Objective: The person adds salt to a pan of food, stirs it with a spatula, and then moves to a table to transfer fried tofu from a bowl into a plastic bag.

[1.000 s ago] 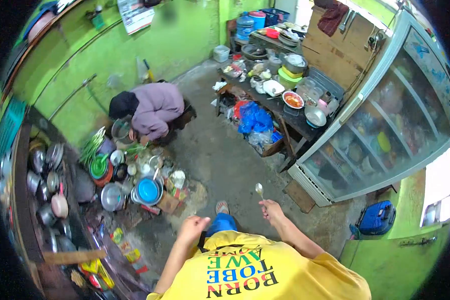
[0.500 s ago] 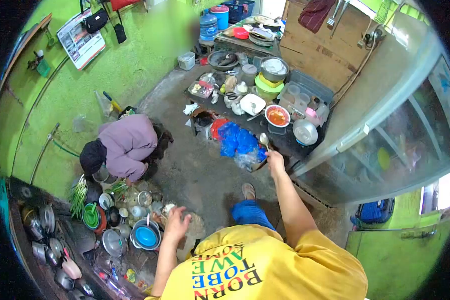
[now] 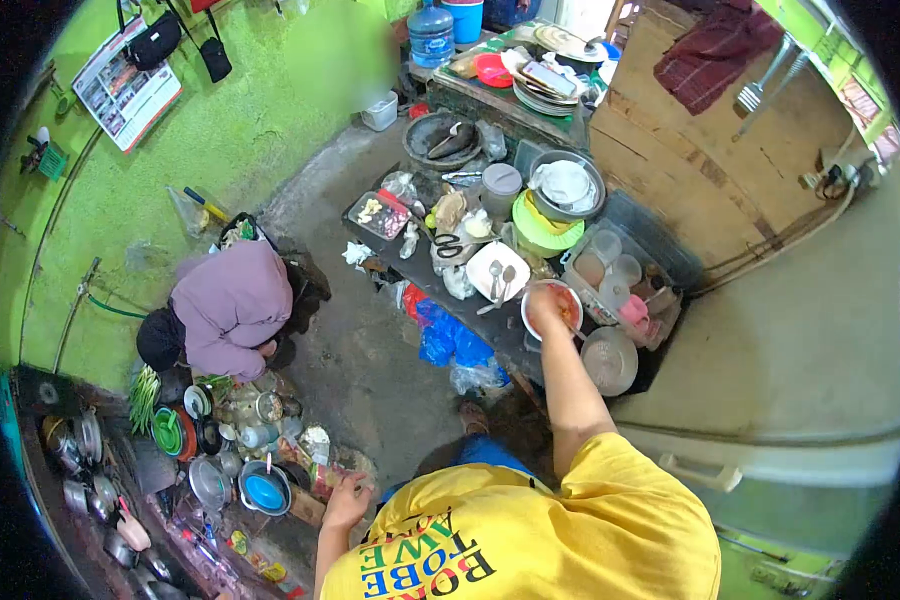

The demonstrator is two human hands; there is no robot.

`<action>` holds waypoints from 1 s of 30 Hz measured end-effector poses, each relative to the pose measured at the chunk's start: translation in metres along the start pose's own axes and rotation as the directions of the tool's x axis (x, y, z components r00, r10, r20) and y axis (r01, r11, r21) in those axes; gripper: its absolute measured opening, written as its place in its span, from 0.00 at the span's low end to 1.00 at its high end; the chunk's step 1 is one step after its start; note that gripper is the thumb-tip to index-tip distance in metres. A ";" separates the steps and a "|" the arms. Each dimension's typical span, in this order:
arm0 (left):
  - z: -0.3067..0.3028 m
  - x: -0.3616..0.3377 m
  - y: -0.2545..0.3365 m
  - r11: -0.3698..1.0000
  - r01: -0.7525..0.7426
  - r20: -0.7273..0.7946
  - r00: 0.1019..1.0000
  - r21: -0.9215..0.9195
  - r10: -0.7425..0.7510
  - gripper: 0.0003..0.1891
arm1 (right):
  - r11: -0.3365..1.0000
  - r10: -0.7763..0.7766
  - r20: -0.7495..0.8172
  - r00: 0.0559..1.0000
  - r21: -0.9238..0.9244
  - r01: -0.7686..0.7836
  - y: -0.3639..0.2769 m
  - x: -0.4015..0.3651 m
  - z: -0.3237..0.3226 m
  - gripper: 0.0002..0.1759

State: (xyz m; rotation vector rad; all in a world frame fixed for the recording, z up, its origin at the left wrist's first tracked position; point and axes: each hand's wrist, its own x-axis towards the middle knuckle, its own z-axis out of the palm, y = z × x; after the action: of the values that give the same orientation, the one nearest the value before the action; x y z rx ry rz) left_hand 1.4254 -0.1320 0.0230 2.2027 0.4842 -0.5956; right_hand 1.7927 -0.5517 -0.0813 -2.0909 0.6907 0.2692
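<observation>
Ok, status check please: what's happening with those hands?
Right hand over the bowl of red food, grip hidden. Left hand low beside the yellow shirt. White plate with spoons and a pale round vessel crowd the bowl.

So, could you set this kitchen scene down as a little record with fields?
right hand: at the white bowl of red food; grip hidden
left hand: low, to the picture's right of the blue basin
beside the bowl: square white plate with spoons
other person: crouched, mauve top
</observation>
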 end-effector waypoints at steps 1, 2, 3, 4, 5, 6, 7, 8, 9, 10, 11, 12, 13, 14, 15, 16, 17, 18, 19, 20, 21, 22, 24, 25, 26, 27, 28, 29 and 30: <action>0.002 0.004 0.009 0.999 0.018 0.008 1.000 0.041 -0.018 0.19 | 0.903 -0.331 -0.152 0.931 -0.338 0.265 0.012 0.010 -0.027 0.19; 0.004 0.009 0.012 0.999 0.034 -0.001 0.999 0.032 -0.034 0.19 | 0.875 -0.367 -0.341 0.865 -0.442 0.197 0.032 0.037 -0.042 0.19; 0.006 0.015 0.012 0.995 0.027 0.009 1.000 0.095 -0.028 0.18 | 0.857 -0.477 -0.591 0.650 -0.477 0.195 0.053 0.057 -0.059 0.19; 0.007 0.018 0.014 0.988 0.020 0.016 1.000 0.156 -0.023 0.17 | 0.923 -0.156 -0.587 0.794 -0.373 -0.094 0.039 0.050 -0.091 0.22; 0.009 0.019 0.017 0.989 0.040 -0.002 0.999 0.146 -0.040 0.17 | 0.868 -0.206 -0.482 0.852 -0.492 -0.069 0.033 0.042 -0.118 0.30; 0.011 0.018 0.020 0.985 0.072 -0.006 0.997 0.154 -0.072 0.16 | 0.830 -0.200 -0.419 0.886 -0.553 -0.073 0.052 0.058 -0.128 0.36; 0.014 0.016 0.023 0.982 0.105 -0.009 0.994 0.159 -0.105 0.16 | 0.786 -0.193 -0.355 0.915 -0.614 -0.072 0.073 0.077 -0.136 0.41; 0.015 0.013 0.030 0.982 0.125 -0.028 0.992 0.142 -0.122 0.16 | 0.762 -0.240 -0.280 0.929 -0.648 0.002 0.099 0.095 -0.144 0.43; 0.014 0.010 0.040 0.979 0.141 -0.036 0.990 0.148 -0.137 0.15 | 0.733 -0.285 -0.204 0.936 -0.676 0.076 0.115 0.109 -0.149 0.45; 0.015 0.007 0.046 0.976 0.156 -0.043 0.988 0.155 -0.151 0.15 | 0.762 -0.228 -0.170 0.959 -0.645 0.067 0.113 0.111 -0.153 0.48; 0.018 0.005 0.046 0.975 0.174 -0.060 0.984 0.138 -0.168 0.15 | 0.788 -0.170 -0.133 0.976 -0.614 0.054 0.110 0.112 -0.156 0.52; 0.023 0.003 0.044 0.982 0.173 -0.083 0.983 0.071 -0.167 0.14 | 0.781 -0.189 -0.112 0.976 -0.619 0.080 0.118 0.118 -0.157 0.52; 0.027 0.002 0.042 0.986 0.167 -0.106 0.980 0.005 -0.165 0.14 | 0.807 -0.226 -0.129 0.965 -0.580 0.112 0.129 0.124 -0.159 0.52; 0.032 -0.001 0.036 0.984 0.180 -0.123 0.976 -0.011 -0.180 0.14 | 0.831 -0.260 -0.148 0.954 -0.538 0.143 0.130 0.131 -0.155 0.52; 0.038 -0.005 0.027 0.985 0.171 -0.124 0.978 -0.003 -0.170 0.13 | 0.824 -0.277 -0.129 0.952 -0.542 0.166 0.118 0.129 -0.152 0.52; 0.043 -0.010 0.021 0.987 0.162 -0.125 0.979 0.005 -0.160 0.13 | 0.767 -0.195 -0.162 0.967 -0.640 0.047 0.094 0.110 -0.158 0.52; 0.041 -0.017 0.026 0.985 0.174 -0.142 0.975 -0.011 -0.173 0.13 | 0.688 -0.121 -0.208 0.971 -0.722 -0.069 0.065 0.086 -0.163 0.51; 0.036 -0.026 0.038 0.969 0.240 -0.127 0.961 -0.049 -0.245 0.13 | 0.717 -0.144 -0.300 0.943 -0.688 -0.110 0.041 0.063 -0.167 0.50; 0.034 -0.035 0.043 0.948 0.306 -0.110 0.943 -0.089 -0.315 0.13 | 0.749 -0.163 -0.387 0.908 -0.647 -0.142 0.017 0.042 -0.170 0.49; 0.038 -0.043 0.037 0.942 0.317 -0.130 0.935 -0.112 -0.331 0.13 | 0.747 -0.189 -0.366 0.911 -0.656 -0.109 -0.003 0.024 -0.175 0.49; 0.042 -0.050 0.028 0.949 0.290 -0.184 0.933 -0.125 -0.310 0.14 | 0.711 -0.284 -0.339 0.897 -0.702 -0.040 -0.021 0.007 -0.178 0.47; 0.047 -0.060 0.019 0.954 0.265 -0.242 0.925 -0.138 -0.292 0.14 | 0.667 -0.381 -0.304 0.873 -0.744 0.031 -0.036 -0.007 -0.172 0.46; 0.050 -0.074 0.015 0.958 0.213 -0.310 0.913 -0.194 -0.266 0.15 | 0.666 -0.473 -0.195 0.859 -0.717 0.204 -0.055 -0.035 -0.142 0.44; 0.053 -0.080 0.013 0.965 0.148 -0.349 0.911 -0.215 -0.217 0.15 | 0.662 -0.531 -0.115 0.839 -0.675 0.326 -0.059 -0.049 -0.130 0.41; 0.062 -0.083 0.005 0.949 0.081 -0.407 0.890 -0.304 -0.206 0.17 | 0.581 -0.689 0.018 0.724 -0.583 0.568 -0.040 -0.038 -0.105 0.38; 0.071 -0.088 -0.001 0.924 0.007 -0.467 0.861 -0.382 -0.200 0.19 | 0.519 -0.672 0.198 0.713 -0.561 0.645 -0.065 -0.088 -0.084 0.38; 0.068 -0.099 0.011 0.887 -0.039 -0.474 0.856 -0.461 -0.209 0.24 | 0.493 -0.678 0.315 0.664 -0.474 0.729 -0.088 -0.156 -0.065 0.36; 0.062 -0.111 0.023 0.842 -0.087 -0.481 0.849 -0.532 -0.217 0.29 | 0.540 -0.592 0.501 0.632 -0.336 0.772 -0.083 -0.181 -0.039 0.32; 0.062 -0.124 0.025 0.830 -0.193 -0.527 0.839 -0.524 -0.137 0.35 | 0.490 -0.631 0.631 0.452 -0.128 0.863 -0.096 -0.238 -0.023 0.31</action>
State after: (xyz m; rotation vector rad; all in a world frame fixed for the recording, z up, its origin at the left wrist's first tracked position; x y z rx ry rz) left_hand 1.3210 -0.2131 0.0708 1.7613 0.8034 0.2201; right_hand 1.6499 -0.4384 0.1012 -2.3638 -0.7801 0.4489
